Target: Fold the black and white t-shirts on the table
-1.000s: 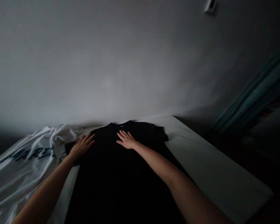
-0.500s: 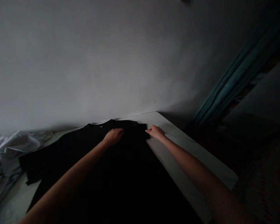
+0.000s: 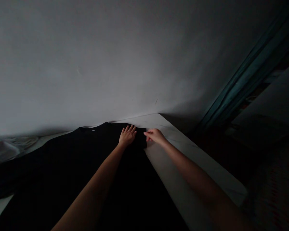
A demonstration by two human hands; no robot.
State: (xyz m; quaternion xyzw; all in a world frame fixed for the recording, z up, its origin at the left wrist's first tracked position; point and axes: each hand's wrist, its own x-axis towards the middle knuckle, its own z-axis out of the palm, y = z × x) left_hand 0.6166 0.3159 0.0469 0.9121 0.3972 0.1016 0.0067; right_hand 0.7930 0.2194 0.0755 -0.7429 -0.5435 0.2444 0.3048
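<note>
A black short-sleeved shirt [image 3: 86,160] lies spread out, its collar toward the wall and a small pale label at the neck. My left hand [image 3: 127,136] rests flat on it near the right shoulder, fingers spread. At the edge of the right sleeve, my right hand [image 3: 154,136] pinches the cuff between thumb and fingers. The lower part of the shirt is too dark to show detail.
The shirt lies on a white marbled table [image 3: 175,154] set against a grey wall [image 3: 98,64]. Crumpled whitish cloth [image 3: 4,149] is at the far left. A teal curtain [image 3: 233,86] hangs at the right, beside dark, unclear things.
My left hand has moved right across the shirt toward the sleeve and spread its fingers. The view has shifted, so the shirt appears further left. My right hand stays at the cuff.
</note>
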